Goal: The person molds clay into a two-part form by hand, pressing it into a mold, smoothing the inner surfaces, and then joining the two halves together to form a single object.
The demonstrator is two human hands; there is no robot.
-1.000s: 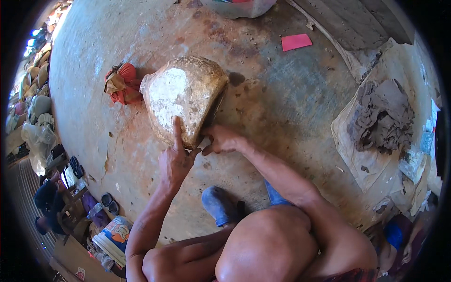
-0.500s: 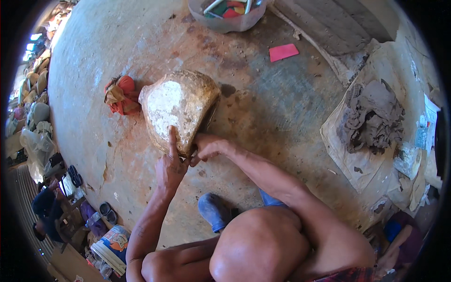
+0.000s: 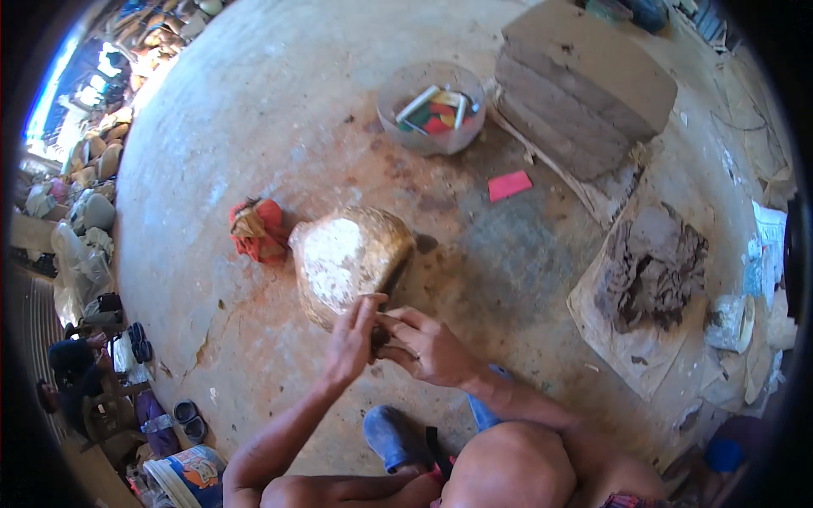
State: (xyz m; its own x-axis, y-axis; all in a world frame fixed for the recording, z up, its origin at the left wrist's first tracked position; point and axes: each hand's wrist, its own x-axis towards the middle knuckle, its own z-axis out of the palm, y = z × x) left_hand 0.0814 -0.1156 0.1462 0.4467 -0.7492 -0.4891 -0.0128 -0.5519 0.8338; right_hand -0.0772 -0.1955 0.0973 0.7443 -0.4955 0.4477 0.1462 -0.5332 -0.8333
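Observation:
A rounded, block-like plaster mould (image 3: 343, 254), white on top and brown-stained at its sides, rests on the concrete floor in front of me. My left hand (image 3: 349, 343) is at its near edge, fingers closed and pointing forward. My right hand (image 3: 430, 349) meets it from the right with bent fingers. Between the fingertips of both hands shows a small dark lump (image 3: 379, 338), largely covered; its kind is unclear. Left of the mould sits an orange-red cloth bundle (image 3: 261, 230).
Beyond the mould stands a clear plastic bowl (image 3: 398, 127) of small tools, near a pink flat piece (image 3: 509, 185). A large grey clay block (image 3: 584, 93) and a torn clay heap (image 3: 652, 267) on a sheet lie right. Sandals (image 3: 190, 422) and a bucket (image 3: 190, 478) are left, with a person behind.
My right hand has drawn back from under the mould's right edge and now meets the left at its near side. The left finger has left the white top. My view has tilted up.

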